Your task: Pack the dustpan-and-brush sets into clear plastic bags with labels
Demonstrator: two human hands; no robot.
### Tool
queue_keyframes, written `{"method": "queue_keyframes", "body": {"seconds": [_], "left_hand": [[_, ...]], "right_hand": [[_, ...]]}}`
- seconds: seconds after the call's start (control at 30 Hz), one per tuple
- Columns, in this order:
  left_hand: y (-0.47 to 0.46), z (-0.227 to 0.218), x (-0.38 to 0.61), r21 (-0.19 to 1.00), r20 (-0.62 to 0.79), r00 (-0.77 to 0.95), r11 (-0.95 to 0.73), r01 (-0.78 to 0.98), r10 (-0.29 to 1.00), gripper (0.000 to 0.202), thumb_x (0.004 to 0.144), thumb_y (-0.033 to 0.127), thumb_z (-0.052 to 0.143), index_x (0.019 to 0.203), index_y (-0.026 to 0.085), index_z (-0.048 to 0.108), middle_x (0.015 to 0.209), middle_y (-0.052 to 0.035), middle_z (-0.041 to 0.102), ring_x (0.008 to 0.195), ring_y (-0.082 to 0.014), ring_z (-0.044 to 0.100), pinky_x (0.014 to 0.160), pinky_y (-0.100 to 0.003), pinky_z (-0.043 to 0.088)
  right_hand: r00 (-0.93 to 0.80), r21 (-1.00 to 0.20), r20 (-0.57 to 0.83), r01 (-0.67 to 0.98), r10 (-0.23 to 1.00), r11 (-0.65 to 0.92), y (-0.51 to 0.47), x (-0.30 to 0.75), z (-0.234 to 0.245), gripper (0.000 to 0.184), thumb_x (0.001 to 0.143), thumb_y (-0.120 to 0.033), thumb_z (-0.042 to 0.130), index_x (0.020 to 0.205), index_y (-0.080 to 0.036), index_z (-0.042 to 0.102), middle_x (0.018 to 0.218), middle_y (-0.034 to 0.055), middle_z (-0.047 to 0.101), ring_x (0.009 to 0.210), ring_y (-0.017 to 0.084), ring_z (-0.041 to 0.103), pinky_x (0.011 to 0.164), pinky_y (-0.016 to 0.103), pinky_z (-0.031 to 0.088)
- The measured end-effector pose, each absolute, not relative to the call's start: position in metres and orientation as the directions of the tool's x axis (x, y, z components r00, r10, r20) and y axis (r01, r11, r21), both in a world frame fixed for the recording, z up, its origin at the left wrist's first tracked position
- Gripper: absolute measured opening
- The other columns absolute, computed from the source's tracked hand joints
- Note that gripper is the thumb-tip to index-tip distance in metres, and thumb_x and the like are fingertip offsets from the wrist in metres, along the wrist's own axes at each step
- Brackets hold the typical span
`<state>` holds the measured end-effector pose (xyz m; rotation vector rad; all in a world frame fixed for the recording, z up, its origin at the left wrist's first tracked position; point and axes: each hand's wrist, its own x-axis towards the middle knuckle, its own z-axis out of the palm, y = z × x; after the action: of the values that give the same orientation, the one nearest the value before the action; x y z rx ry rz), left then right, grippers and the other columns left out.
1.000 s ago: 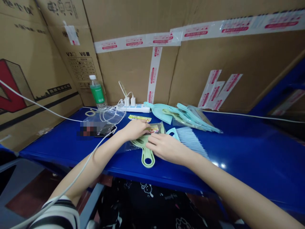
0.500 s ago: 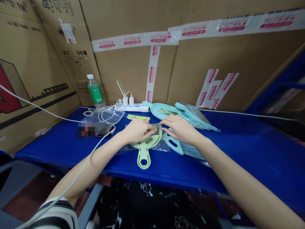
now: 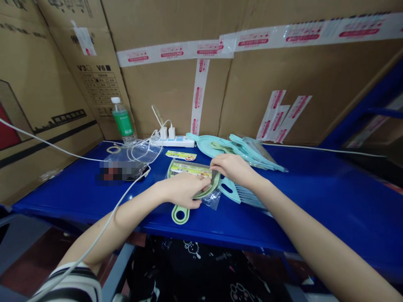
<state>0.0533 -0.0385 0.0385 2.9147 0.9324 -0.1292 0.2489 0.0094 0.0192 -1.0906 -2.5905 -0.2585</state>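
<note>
A pale green hand dustpan (image 3: 180, 214) lies on the blue table in front of me, its looped handle pointing towards me. A clear plastic bag (image 3: 212, 200) and a yellow-and-white label card (image 3: 181, 168) cover its wide part. My left hand (image 3: 187, 189) lies across the dustpan near the handle, fingers curled over it and thumb low. At the upper right corner of the bag, my right hand (image 3: 231, 167) has its fingers pinched together on the bag's edge. Those fingertips are partly hidden. A light blue ridged piece with a slotted grip (image 3: 231, 191) lies beneath my right forearm.
Light blue dustpans (image 3: 206, 147) are piled behind my right hand. Another label card (image 3: 181, 155) lies behind the bag. A power strip (image 3: 176, 142) with chargers, white cables, a phone (image 3: 137, 173) and a green-labelled bottle (image 3: 122, 121) stand left. Cardboard walls (image 3: 170, 92) close the back.
My left hand has moved down from the bag's top edge towards the handle. The label card on the dustpan has come into view. My right hand still holds near the bag's upper right.
</note>
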Motion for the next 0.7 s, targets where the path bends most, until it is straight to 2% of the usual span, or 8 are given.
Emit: {"method": "queue_keyframes", "body": {"seconds": [0.1,0.17,0.27,0.33,0.47,0.53,0.6,0.7], "left_hand": [[-0.037,0.042,0.049,0.061,-0.149,0.813,-0.815,0.576,0.563,0.020,0.072,0.019,0.059,0.092,0.018,0.053,0.075,-0.0008,0.058,0.062,-0.0151,0.051,0.052,-0.027,0.028],[-0.036,0.045,0.047,0.060,-0.181,0.813,-0.819,0.570,0.553,0.021,0.069,0.014,0.059,0.090,0.018,0.053,0.077,-0.0005,0.058,0.062,-0.0144,0.049,0.052,-0.027,0.027],[-0.034,0.049,0.043,0.071,-0.236,0.807,-0.819,0.570,0.541,0.027,0.065,0.006,0.058,0.088,0.019,0.053,0.076,0.0010,0.057,0.062,-0.0137,0.047,0.052,-0.027,0.026],[-0.033,0.051,0.041,0.080,-0.257,0.804,-0.817,0.571,0.537,0.029,0.064,0.003,0.056,0.087,0.019,0.052,0.075,0.0019,0.056,0.063,-0.0138,0.046,0.052,-0.027,0.025],[-0.031,0.052,0.039,0.103,-0.251,0.815,-0.823,0.558,0.522,0.027,0.063,0.001,0.055,0.082,0.020,0.049,0.075,0.0024,0.054,0.062,-0.0131,0.044,0.052,-0.027,0.023],[-0.030,0.050,0.039,0.121,-0.239,0.823,-0.825,0.552,0.515,0.027,0.062,0.000,0.055,0.079,0.020,0.047,0.073,0.0029,0.052,0.061,-0.0126,0.042,0.052,-0.027,0.022],[-0.030,0.049,0.038,0.135,-0.234,0.824,-0.822,0.553,0.516,0.028,0.061,0.000,0.054,0.078,0.021,0.046,0.071,0.0033,0.050,0.060,-0.0125,0.041,0.052,-0.027,0.022],[-0.029,0.049,0.036,0.148,-0.230,0.823,-0.817,0.557,0.520,0.029,0.058,-0.003,0.049,0.074,0.021,0.043,0.069,0.0039,0.048,0.061,-0.0122,0.041,0.052,-0.027,0.022]], "right_hand": [[-0.569,-0.106,0.393,0.752,0.723,0.650,0.011,0.263,0.020,0.021,0.090,-0.018,0.045,0.076,-0.021,0.061,0.077,0.0053,0.067,0.071,0.019,0.061,0.063,0.030,0.043],[-0.495,-0.152,0.382,0.799,0.781,0.581,0.014,0.273,0.017,0.022,0.089,-0.021,0.042,0.075,-0.021,0.060,0.070,0.0045,0.065,0.064,0.019,0.059,0.058,0.030,0.042],[-0.411,-0.106,0.333,0.878,0.849,0.466,0.018,0.285,0.013,0.021,0.085,-0.022,0.045,0.067,-0.022,0.058,0.060,0.0040,0.060,0.055,0.019,0.056,0.048,0.029,0.036],[-0.414,-0.100,0.312,0.881,0.855,0.463,0.017,0.285,0.014,0.021,0.084,-0.022,0.045,0.066,-0.022,0.056,0.062,0.0049,0.061,0.056,0.019,0.056,0.048,0.030,0.036],[-0.539,-0.254,0.278,0.757,0.795,0.602,0.003,0.265,0.024,0.027,0.093,-0.034,0.036,0.082,-0.020,0.058,0.078,0.0067,0.066,0.070,0.020,0.060,0.063,0.032,0.045],[-0.582,-0.255,0.270,0.725,0.767,0.639,-0.004,0.254,0.025,0.022,0.089,-0.037,0.045,0.091,-0.019,0.057,0.083,0.0069,0.066,0.072,0.021,0.060,0.063,0.032,0.044],[-0.587,-0.232,0.271,0.729,0.763,0.644,-0.006,0.250,0.023,0.020,0.086,-0.031,0.049,0.100,-0.018,0.055,0.079,0.0053,0.065,0.069,0.020,0.060,0.061,0.031,0.043],[-0.526,-0.208,0.262,0.788,0.809,0.579,-0.002,0.255,0.015,0.030,0.081,-0.017,0.046,0.111,-0.018,0.051,0.067,0.0012,0.062,0.061,0.019,0.058,0.057,0.029,0.039]]}}
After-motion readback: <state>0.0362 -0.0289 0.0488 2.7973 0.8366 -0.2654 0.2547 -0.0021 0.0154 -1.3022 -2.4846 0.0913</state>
